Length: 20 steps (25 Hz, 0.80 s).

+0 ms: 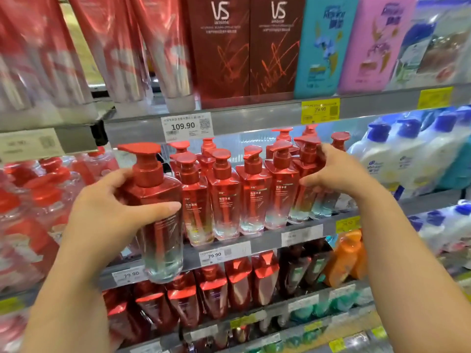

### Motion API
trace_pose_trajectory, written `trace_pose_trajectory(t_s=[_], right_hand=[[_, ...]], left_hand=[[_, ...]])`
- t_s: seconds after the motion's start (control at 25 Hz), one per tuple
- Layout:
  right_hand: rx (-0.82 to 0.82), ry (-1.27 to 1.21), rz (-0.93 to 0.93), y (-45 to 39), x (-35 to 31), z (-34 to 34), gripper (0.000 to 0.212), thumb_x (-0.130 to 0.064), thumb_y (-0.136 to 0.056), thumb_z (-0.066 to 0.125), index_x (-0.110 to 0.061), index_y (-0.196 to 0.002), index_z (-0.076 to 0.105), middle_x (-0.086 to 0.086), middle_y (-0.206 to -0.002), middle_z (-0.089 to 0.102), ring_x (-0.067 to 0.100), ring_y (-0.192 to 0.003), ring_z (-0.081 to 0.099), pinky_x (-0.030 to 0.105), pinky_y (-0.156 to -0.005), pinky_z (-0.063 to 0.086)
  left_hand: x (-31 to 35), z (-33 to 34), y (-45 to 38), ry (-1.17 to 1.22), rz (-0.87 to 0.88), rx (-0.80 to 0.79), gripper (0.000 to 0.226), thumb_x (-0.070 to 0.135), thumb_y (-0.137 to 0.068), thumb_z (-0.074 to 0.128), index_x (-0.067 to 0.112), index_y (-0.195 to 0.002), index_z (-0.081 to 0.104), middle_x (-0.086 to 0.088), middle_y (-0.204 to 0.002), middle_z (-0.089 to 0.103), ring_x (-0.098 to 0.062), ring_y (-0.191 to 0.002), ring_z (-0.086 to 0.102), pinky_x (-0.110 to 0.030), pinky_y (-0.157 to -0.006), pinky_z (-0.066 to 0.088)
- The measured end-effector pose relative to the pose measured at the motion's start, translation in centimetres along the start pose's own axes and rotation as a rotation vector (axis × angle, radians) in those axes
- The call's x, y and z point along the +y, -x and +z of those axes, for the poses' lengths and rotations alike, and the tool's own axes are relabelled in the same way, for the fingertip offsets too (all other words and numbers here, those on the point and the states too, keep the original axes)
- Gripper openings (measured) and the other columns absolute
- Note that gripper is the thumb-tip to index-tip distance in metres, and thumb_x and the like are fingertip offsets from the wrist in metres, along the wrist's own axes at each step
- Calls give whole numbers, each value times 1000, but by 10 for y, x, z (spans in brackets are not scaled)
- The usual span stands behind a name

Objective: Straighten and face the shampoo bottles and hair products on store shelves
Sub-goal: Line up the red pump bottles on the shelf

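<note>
Crowded shelf [254, 235]: left hand [107, 210] grips a lifted pump bottle [158, 212]; right hand [334, 171] clasps a shelved bottle [304, 179], whose close-packed neighbours could topple beside those fingers.

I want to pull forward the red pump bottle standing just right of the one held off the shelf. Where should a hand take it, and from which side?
Probably by the pump collar and neck of that red pump bottle, coming from the front and above. Its body is flanked close by the held bottle in the left hand and by the next bottle, leaving the sides little finger room, while the neck stands free.
</note>
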State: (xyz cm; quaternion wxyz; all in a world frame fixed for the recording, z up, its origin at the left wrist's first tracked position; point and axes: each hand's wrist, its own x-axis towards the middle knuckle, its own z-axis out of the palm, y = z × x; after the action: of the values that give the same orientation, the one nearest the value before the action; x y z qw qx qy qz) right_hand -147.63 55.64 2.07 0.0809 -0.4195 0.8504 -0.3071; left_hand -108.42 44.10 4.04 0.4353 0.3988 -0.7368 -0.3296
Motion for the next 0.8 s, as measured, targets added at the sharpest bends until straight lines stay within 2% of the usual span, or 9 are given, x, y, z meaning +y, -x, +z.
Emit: trace_pose_trajectory(t_s=[0.04, 0.12, 0.2, 0.28, 0.36, 0.44, 0.6, 0.72, 0.8], right_hand=[[-11, -11, -7, 0, -1, -1, 64, -45, -45, 85, -34, -98, 53, -10, -83, 77, 13, -64, 74, 43, -72, 63], [-15, -33, -21, 4, -1, -3, 58, -35, -54, 90, -31, -93, 47, -5, -77, 75, 16, -59, 73, 45, -67, 63], [26, 4, -41, 14, 1, -6, 63, -34, -58, 91, -28, -102, 47, -1, -85, 74, 21, -69, 73, 45, -69, 62], [94, 52, -67, 31, 1, -7, 77, -40, -54, 92, -28, -115, 46, -2, -94, 71, 26, -86, 70, 43, -76, 59], [159, 56, -89, 51, 2, -5, 78, -46, -52, 91, -35, -114, 44, -8, -90, 66, 29, -92, 68, 38, -74, 54], [220, -20, -100, 71, 5, -4, 74, -48, -53, 91, -42, -111, 44, -11, -89, 67, 28, -92, 68, 38, -72, 53], [355, -326, -102, 95, 10, -36, 74, -56, -43, 85, -49, -109, 52, -30, -89, 70, 0, -91, 66, 29, -77, 51], [401, -425, -64, 109, 22, -67, 83, -54, -37, 87, -53, -115, 59, -31, -98, 69, -11, -98, 62, 24, -80, 49], [376, -453, -39, 120, 29, -81, 82, -51, -34, 88, -60, -112, 61, -30, -96, 69, -11, -95, 63, 23, -71, 51]], left_hand=[[10, 7, 5, 9, 8, -42, 77, 66, -33, 88, 48, -105, 68, 25, -80, 73, 11, -67, 65, -19, -55, 50], [26, 25, 12, 9, 31, -112, 71, 61, -37, 88, 48, -104, 69, 23, -87, 74, 7, -78, 68, -27, -62, 52], [41, 46, 15, 26, 64, -174, 66, 57, -39, 89, 46, -102, 70, 23, -89, 74, 6, -83, 69, -28, -72, 52], [53, 68, 15, 46, 103, -218, 65, 55, -40, 89, 45, -101, 70, 24, -89, 74, 5, -83, 69, -26, -74, 51], [64, 90, 14, 27, 147, -254, 69, 57, -40, 89, 47, -105, 68, 27, -91, 73, 6, -81, 68, -28, -68, 54], [76, 112, 9, -20, 186, -292, 74, 63, -38, 87, 46, -107, 66, 30, -92, 71, 9, -83, 66, -27, -75, 53], [103, 154, -8, -164, 258, -381, 62, 73, -37, 78, 50, -92, 63, 33, -85, 68, 12, -81, 63, -25, -78, 52], [121, 184, -20, -247, 336, -410, 58, 72, -40, 75, 45, -89, 61, 24, -89, 70, -3, -86, 65, -33, -78, 53], [128, 202, -22, -307, 382, -412, 61, 67, -45, 78, 34, -94, 65, 14, -92, 71, -14, -88, 65, -38, -78, 53]])
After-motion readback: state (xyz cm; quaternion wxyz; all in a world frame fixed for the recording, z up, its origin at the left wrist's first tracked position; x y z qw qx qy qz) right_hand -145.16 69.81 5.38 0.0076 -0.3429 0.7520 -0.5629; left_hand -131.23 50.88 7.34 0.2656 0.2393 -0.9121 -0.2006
